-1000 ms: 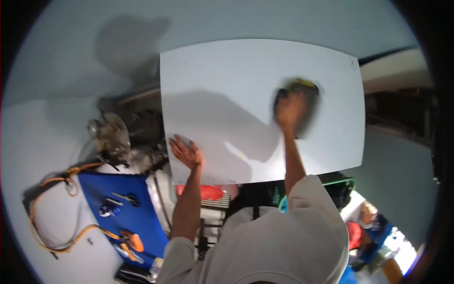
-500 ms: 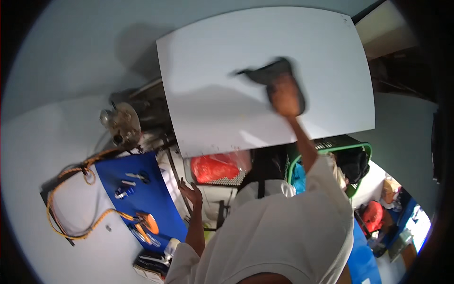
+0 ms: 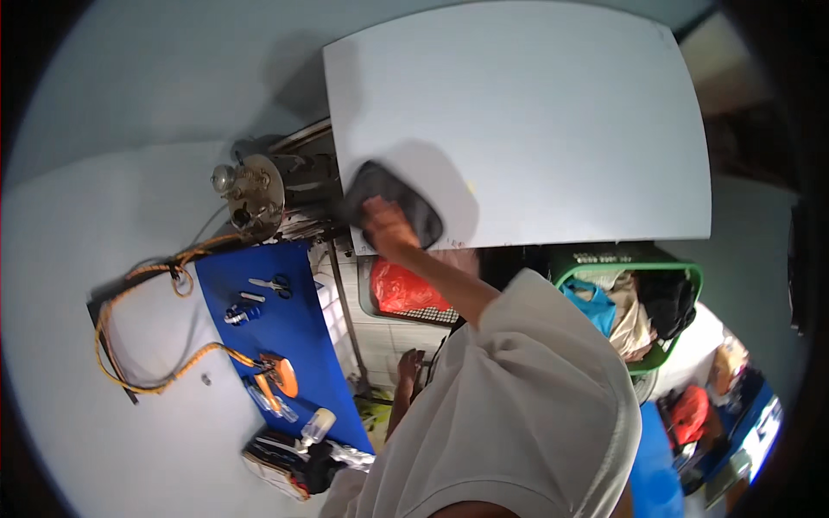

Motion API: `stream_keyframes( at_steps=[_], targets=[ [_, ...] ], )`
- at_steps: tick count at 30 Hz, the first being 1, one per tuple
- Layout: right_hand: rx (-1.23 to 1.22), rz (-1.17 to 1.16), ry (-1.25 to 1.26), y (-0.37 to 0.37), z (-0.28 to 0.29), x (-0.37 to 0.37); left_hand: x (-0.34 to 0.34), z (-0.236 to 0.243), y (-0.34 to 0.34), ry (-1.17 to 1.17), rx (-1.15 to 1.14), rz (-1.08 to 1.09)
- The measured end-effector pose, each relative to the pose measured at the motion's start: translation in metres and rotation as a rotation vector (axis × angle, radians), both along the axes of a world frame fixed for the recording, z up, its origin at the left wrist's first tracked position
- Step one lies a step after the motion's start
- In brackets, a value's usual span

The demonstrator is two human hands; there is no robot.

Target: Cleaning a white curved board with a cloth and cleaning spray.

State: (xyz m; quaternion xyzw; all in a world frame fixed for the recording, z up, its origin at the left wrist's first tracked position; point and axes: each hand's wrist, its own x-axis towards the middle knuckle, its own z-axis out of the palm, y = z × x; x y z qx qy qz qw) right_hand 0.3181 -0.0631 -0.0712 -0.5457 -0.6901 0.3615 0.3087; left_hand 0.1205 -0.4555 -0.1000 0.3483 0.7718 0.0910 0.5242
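The scene is viewed downward from the head through a fisheye, the shirt (image 3: 518, 397) being caught close at five o'clock, the white board (image 3: 535, 129) farther at one.

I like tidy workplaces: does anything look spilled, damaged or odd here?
Yes: a small yellowish spot on the white board, right of the dark item under the right hand. It breaks the plain surface; its cause is unclear.

At left, on a flat blue mat (image 3: 306, 341), dark-handled metal scissors (image 3: 275, 286); alongside, a looped orange-yellow cord (image 3: 177, 382). Farther up, a round-plated metal mechanism (image 3: 269, 194). Near the middle, a crumpled red plastic bag (image 3: 404, 289); at right, a green-rimmed plastic basket (image 3: 698, 293) with bright blue cloth (image 3: 591, 304) and black cloth (image 3: 672, 302) inside.
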Motion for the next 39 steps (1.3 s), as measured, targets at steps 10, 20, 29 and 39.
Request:
stream_keyframes(
  at_steps=[10,20,29,39],
  targets=[
    [-0.074,0.067,-0.191,-0.036,0.007,0.221,-0.016,0.036,0.123,-0.057,-0.143,0.216],
    [-0.071,-1.649,-0.853,-0.127,-0.025,0.637,0.089,0.058,0.264,0.392,0.640,-0.457],
    [0.014,-0.470,-0.472,-0.035,0.017,0.328,0.171,0.058,0.411,0.524,0.748,-0.774],
    [0.031,-1.091,-0.830,-0.196,0.000,0.616,0.190,0.057,0.398,0.383,0.768,-0.949]
  ],
)
